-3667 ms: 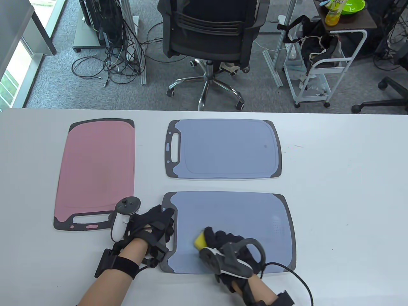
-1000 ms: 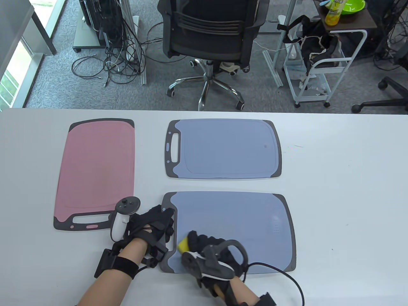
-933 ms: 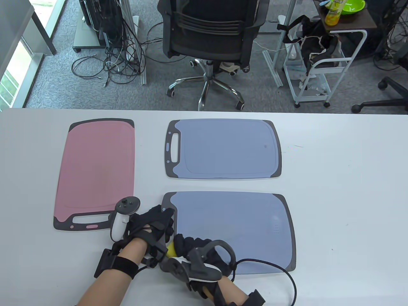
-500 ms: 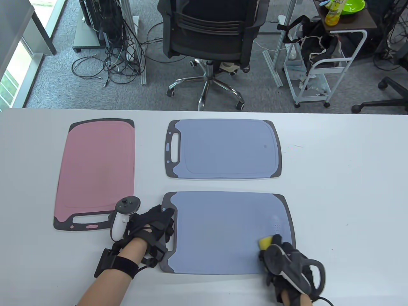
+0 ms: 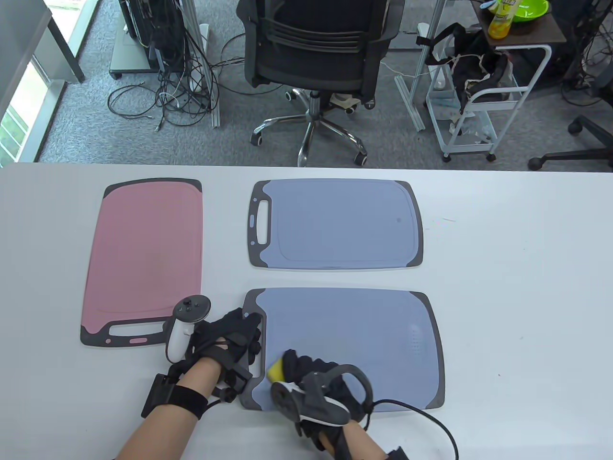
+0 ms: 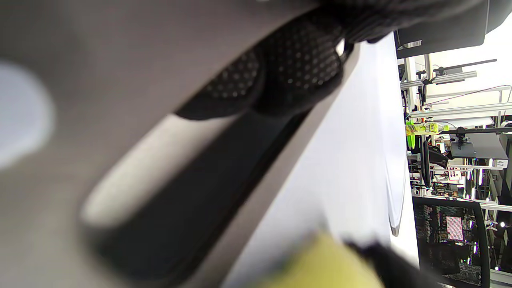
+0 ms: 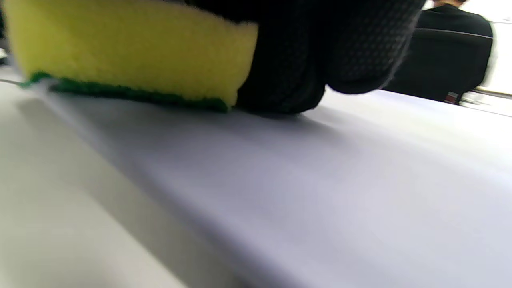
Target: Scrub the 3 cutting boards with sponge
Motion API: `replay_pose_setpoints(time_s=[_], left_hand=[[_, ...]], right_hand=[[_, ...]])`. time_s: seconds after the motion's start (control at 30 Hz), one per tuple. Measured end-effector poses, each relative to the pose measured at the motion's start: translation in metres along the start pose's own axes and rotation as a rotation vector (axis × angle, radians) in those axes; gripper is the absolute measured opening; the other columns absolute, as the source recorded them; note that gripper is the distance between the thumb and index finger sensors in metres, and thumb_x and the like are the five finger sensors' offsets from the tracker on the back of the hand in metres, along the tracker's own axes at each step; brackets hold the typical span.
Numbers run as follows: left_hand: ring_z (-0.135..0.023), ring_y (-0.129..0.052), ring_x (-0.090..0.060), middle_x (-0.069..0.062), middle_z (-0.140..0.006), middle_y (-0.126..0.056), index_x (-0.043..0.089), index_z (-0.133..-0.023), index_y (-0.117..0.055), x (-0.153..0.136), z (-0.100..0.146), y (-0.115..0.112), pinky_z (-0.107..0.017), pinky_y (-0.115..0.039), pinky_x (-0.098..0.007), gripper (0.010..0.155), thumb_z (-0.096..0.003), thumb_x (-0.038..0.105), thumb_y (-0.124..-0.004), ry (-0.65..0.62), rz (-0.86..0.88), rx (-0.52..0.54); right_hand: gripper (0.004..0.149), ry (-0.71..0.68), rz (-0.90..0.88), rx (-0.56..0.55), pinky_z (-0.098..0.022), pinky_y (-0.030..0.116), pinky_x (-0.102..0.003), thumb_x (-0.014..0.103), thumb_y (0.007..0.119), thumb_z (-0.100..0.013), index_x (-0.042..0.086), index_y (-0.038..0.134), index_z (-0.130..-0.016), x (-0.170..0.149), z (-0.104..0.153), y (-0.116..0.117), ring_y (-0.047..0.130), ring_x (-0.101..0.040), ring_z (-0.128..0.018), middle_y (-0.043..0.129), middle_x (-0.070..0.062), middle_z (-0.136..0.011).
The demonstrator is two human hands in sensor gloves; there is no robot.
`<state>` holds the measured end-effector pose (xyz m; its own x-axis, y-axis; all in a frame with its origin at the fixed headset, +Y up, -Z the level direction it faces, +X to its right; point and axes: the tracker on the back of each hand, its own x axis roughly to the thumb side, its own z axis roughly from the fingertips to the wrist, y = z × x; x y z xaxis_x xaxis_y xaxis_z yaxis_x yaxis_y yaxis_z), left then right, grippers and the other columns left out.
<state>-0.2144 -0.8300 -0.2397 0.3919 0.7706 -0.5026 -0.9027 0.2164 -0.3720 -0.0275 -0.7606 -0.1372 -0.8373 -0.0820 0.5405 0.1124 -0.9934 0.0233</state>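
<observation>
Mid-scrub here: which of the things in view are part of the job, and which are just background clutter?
Part of the job:
- sponge, held by the right hand
- near blue board, steadied by the left hand
- far blue board
- pink board

Just lying about:
- office chair
- white trolley
- floor cables
- yellow bottle

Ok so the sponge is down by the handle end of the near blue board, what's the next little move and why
Probably sweep the sponge rightward across the near blue board. The right hand presses it at the near left corner, the left hand pins the handle end, and bare board lies to the right.
</observation>
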Motion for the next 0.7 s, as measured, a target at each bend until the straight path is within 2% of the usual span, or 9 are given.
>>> replay_pose_setpoints(time_s=[0.07, 0.17, 0.23, 0.33, 0.43, 0.5, 0.6, 0.67, 0.7], left_hand=[[-0.044, -0.107, 0.001, 0.009, -0.073, -0.092, 0.019, -0.098, -0.068, 0.000, 0.000, 0.000, -0.034, -0.101, -0.024, 0.055, -0.0570, 0.056, -0.073, 0.002, 0.004, -0.004], [-0.044, -0.107, 0.001, 0.009, -0.073, -0.092, 0.019, -0.098, -0.068, 0.000, 0.000, 0.000, -0.034, -0.101, -0.024, 0.055, -0.0573, 0.056, -0.073, 0.002, 0.005, -0.009], [-0.044, -0.107, 0.001, 0.009, -0.073, -0.092, 0.019, -0.098, -0.068, 0.000, 0.000, 0.000, -0.034, -0.101, -0.024, 0.055, -0.0572, 0.056, -0.073, 0.001, 0.002, -0.005], [-0.044, -0.107, 0.001, 0.009, -0.073, -0.092, 0.019, -0.098, -0.068, 0.000, 0.000, 0.000, -0.034, -0.101, -0.023, 0.055, -0.0571, 0.056, -0.073, 0.000, -0.001, -0.002], [-0.044, -0.107, 0.002, 0.010, -0.073, -0.092, 0.020, -0.098, -0.068, 0.000, -0.001, 0.001, -0.034, -0.101, -0.023, 0.055, -0.0571, 0.056, -0.073, 0.000, -0.005, 0.001], [-0.044, -0.107, 0.002, 0.010, -0.072, -0.092, 0.020, -0.098, -0.068, 0.000, 0.000, 0.001, -0.034, -0.101, -0.023, 0.055, -0.0570, 0.056, -0.073, 0.001, -0.004, 0.001], [-0.044, -0.107, 0.002, 0.010, -0.072, -0.092, 0.020, -0.098, -0.068, 0.000, -0.001, 0.001, -0.034, -0.101, -0.023, 0.055, -0.0568, 0.056, -0.073, 0.001, -0.005, 0.003], [-0.044, -0.107, 0.002, 0.010, -0.072, -0.092, 0.020, -0.098, -0.068, 0.000, -0.001, 0.001, -0.034, -0.101, -0.023, 0.055, -0.0570, 0.056, -0.073, 0.001, -0.006, 0.003], [-0.044, -0.107, 0.002, 0.010, -0.072, -0.092, 0.020, -0.098, -0.068, 0.000, -0.001, 0.001, -0.034, -0.101, -0.023, 0.055, -0.0568, 0.056, -0.073, 0.001, -0.006, 0.004]], right_hand=[[0.073, -0.007, 0.010, -0.015, -0.047, 0.080, -0.044, 0.059, 0.067, -0.048, 0.010, 0.062, -0.102, 0.007, -0.005, -0.001, 0.092, -0.021, -0.054, 0.083, -0.009, -0.076], [0.073, 0.061, -0.008, -0.006, -0.048, 0.080, -0.045, 0.059, 0.068, -0.047, 0.014, 0.061, -0.104, -0.015, 0.005, 0.001, 0.092, -0.022, -0.056, 0.082, -0.008, -0.080], [0.073, 0.184, 0.031, 0.060, -0.049, 0.079, -0.045, 0.059, 0.067, -0.048, 0.015, 0.059, -0.105, -0.053, 0.026, 0.008, 0.091, -0.023, -0.057, 0.081, -0.007, -0.081], [0.073, 0.379, 0.018, 0.063, -0.047, 0.079, -0.045, 0.058, 0.068, -0.047, 0.014, 0.060, -0.104, -0.115, 0.067, 0.022, 0.092, -0.023, -0.056, 0.082, -0.009, -0.080], [0.073, 0.681, 0.009, 0.053, -0.045, 0.080, -0.046, 0.057, 0.068, -0.047, 0.009, 0.064, -0.102, -0.182, 0.119, 0.040, 0.093, -0.024, -0.053, 0.084, -0.011, -0.077], [0.073, 0.782, -0.014, 0.100, -0.045, 0.080, -0.046, 0.057, 0.068, -0.048, 0.008, 0.063, -0.102, -0.207, 0.138, 0.044, 0.093, -0.024, -0.053, 0.084, -0.011, -0.077], [0.073, 0.741, -0.075, 0.090, -0.046, 0.079, -0.047, 0.055, 0.070, -0.048, 0.006, 0.064, -0.102, -0.198, 0.127, 0.041, 0.092, -0.026, -0.053, 0.084, -0.013, -0.077], [0.074, 0.525, -0.067, 0.055, -0.045, 0.080, -0.046, 0.057, 0.069, -0.048, 0.006, 0.063, -0.102, -0.160, 0.092, 0.032, 0.092, -0.024, -0.053, 0.084, -0.012, -0.076], [0.074, 0.470, -0.068, 0.044, -0.046, 0.080, -0.045, 0.057, 0.069, -0.048, 0.007, 0.063, -0.102, -0.146, 0.081, 0.028, 0.092, -0.023, -0.053, 0.083, -0.012, -0.076]])
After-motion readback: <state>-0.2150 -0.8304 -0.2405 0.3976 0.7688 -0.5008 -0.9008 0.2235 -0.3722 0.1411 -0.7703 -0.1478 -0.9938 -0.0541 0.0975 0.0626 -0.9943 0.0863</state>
